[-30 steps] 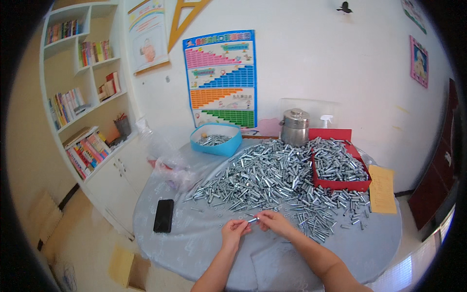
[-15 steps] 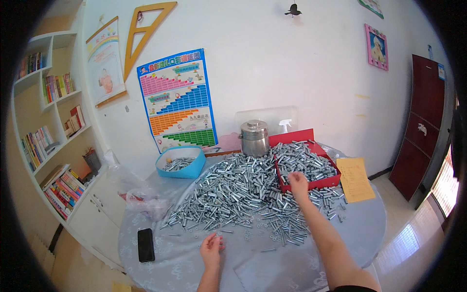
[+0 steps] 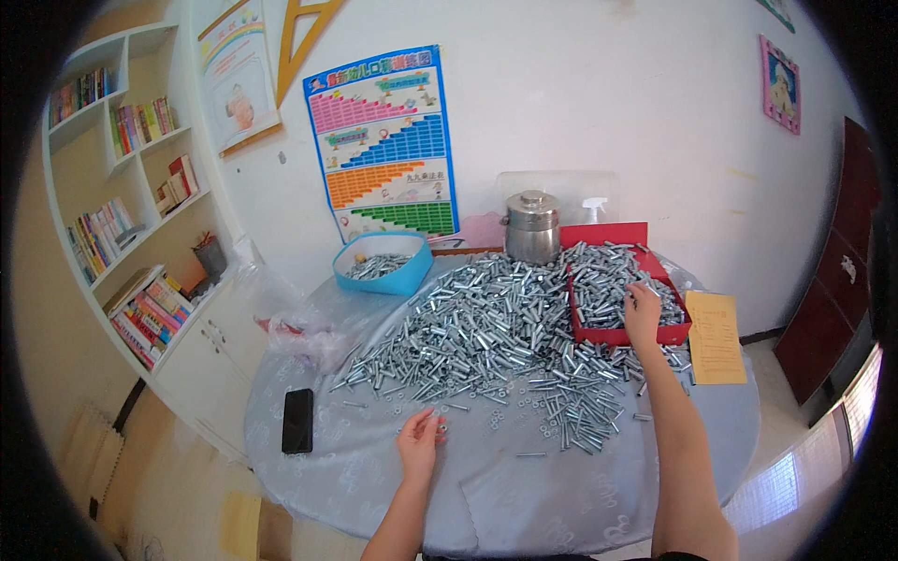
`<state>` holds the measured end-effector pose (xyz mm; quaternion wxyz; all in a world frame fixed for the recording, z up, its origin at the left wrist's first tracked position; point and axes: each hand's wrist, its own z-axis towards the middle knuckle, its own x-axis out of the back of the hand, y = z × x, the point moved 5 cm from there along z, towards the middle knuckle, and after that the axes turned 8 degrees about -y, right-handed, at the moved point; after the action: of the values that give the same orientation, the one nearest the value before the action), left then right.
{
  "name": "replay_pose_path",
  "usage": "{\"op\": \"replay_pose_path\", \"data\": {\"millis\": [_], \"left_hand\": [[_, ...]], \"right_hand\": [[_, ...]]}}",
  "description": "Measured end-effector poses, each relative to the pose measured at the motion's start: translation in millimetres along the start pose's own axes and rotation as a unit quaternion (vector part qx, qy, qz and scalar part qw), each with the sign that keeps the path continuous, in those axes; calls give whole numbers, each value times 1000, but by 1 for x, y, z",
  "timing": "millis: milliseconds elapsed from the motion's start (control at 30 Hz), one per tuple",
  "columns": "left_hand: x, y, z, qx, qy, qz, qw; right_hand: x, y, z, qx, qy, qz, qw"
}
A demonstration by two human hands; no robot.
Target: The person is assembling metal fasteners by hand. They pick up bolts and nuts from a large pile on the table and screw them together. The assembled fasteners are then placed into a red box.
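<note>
My right hand (image 3: pixel 643 315) reaches over the front part of a red box (image 3: pixel 622 335) filled with silvery metal sleeves and bolts (image 3: pixel 603 280). Its fingers are curled together; whatever they hold, if anything, cannot be made out. At the near side of a big heap of similar metal pieces (image 3: pixel 468 323), my left hand (image 3: pixel 420 443) is just above the grey tablecloth. Thumb and fingertips are drawn together at a small ring-like nut (image 3: pixel 442 428). Loose nuts (image 3: pixel 496 419) and long thin bolts (image 3: pixel 580 416) lie along the heap's front edge.
A blue bin (image 3: pixel 383 271) with more metal pieces stands at the back left, near a plastic bag (image 3: pixel 299 318). Behind the heap are a steel pot (image 3: pixel 532 229) and a spray bottle (image 3: pixel 594 209). A phone (image 3: pixel 297 421) lies left, a yellow paper (image 3: pixel 718 341) right.
The view has shifted, so the scene sits higher and further right. My right hand has moved deeper over the red box and rightward. My left hand stays near the heap's front.
</note>
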<state>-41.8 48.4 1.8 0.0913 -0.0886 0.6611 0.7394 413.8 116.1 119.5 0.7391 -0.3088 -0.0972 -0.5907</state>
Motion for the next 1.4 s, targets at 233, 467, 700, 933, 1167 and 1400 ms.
{"op": "replay_pose_path", "data": {"millis": [233, 467, 700, 933, 1167, 1400], "left_hand": [[0, -2, 1, -11, 14, 49, 999], [-11, 25, -4, 10, -37, 121, 992], [-14, 45, 26, -45, -25, 393, 918], [-64, 34, 99, -310, -127, 582, 741], [-75, 12, 119, -317, -161, 602, 715], [-72, 7, 114, -317, -195, 593, 714]], "right_hand": [[-64, -156, -111, 31, -371, 169, 913], [-80, -184, -148, 54, -344, 122, 929], [-66, -176, -141, 31, -277, 180, 943], [-68, -173, -137, -11, -277, 230, 933], [-63, -165, -130, -60, -247, 287, 924], [-64, -162, -130, -72, -259, 303, 914]]}}
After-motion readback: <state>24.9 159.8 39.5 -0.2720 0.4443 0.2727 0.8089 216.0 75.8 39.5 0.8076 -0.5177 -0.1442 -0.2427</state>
